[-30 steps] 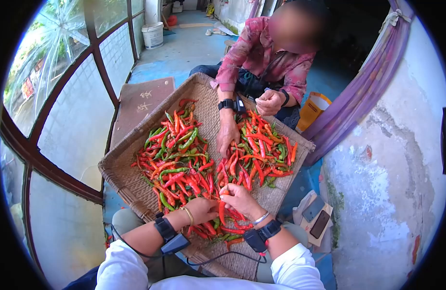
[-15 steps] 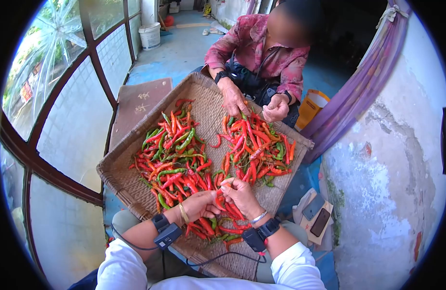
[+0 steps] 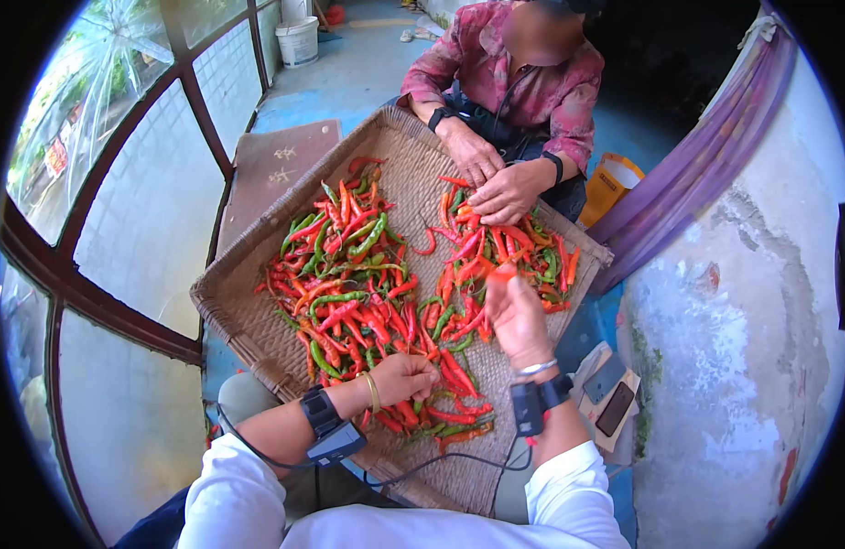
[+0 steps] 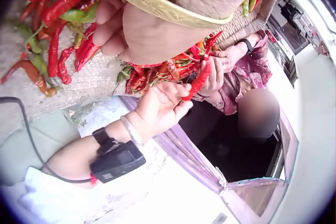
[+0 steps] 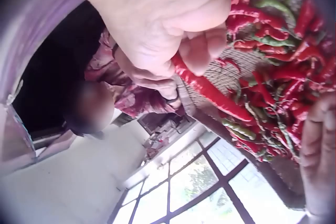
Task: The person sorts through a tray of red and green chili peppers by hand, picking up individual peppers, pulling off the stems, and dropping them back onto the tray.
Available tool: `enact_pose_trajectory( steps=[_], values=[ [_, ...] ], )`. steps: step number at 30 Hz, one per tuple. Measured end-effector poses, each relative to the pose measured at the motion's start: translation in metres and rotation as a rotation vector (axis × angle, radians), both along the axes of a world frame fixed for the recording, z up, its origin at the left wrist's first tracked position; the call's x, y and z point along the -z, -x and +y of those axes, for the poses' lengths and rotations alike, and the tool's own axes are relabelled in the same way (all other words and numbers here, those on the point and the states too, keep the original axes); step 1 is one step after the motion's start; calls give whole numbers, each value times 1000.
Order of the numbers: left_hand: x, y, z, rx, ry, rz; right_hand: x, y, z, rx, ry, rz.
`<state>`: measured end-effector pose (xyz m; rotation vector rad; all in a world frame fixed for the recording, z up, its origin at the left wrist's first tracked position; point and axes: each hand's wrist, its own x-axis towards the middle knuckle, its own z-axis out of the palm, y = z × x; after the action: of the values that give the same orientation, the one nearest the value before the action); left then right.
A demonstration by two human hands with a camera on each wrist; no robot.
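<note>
A long red chili pepper is pinched between the thumb and fingers of my right hand. That hand is raised over the right-hand heap of chilies, palm turned up in the head view. My left hand hovers low over the near part of the left-hand heap of chilies, its fingers bent. Whether those fingers hold something small I cannot tell, as the palm and bracelet hide much of them in the left wrist view. Both heaps, mostly red with some green pods, lie in a square woven basket.
Across the basket a person in a floral shirt has both hands at the right-hand heap. Two phones lie at the right. A cable crosses the basket's near corner. Windows stand left, a peeling wall right.
My right hand has left my left hand and swung up and right with a red chili. The left hand has shifted slightly right. The other person's hands have come together over the far chilies.
</note>
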<state>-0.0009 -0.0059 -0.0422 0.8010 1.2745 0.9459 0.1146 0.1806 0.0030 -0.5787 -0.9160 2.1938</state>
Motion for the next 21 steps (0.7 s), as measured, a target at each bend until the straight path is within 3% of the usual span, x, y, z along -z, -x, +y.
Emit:
enact_pose_trajectory(
  steps=[3, 5, 7, 9, 10, 12, 13, 15, 21],
  values=[
    [8, -2, -2, -26, -93, 3, -9, -2, 4, 0, 38, 161],
    [-11, 6, -2, 24, -352, 626, -4, -2, -1, -84, 8, -58],
    [-32, 12, -2, 66, -305, 992, 5, -3, -8, -319, -128, -347],
    [-26, 22, -5, 113, -428, 1175, 4, 0, -22, -469, -316, -527],
    [-23, 24, -10, 120, -408, 1163, 7, 0, -29, -479, -295, -532],
    [-22, 31, -14, 347, -315, 1329, 12, 4, -37, -633, -572, -632],
    [-23, 31, -16, 350, -303, 1321, 19, 4, -39, -643, -560, -633],
    [-27, 29, -14, 574, -45, 1396, 29, 6, -41, -660, -811, -646],
    [-21, 28, -10, 550, -90, 1444, 30, 4, -61, -756, -1162, -759]
  ],
)
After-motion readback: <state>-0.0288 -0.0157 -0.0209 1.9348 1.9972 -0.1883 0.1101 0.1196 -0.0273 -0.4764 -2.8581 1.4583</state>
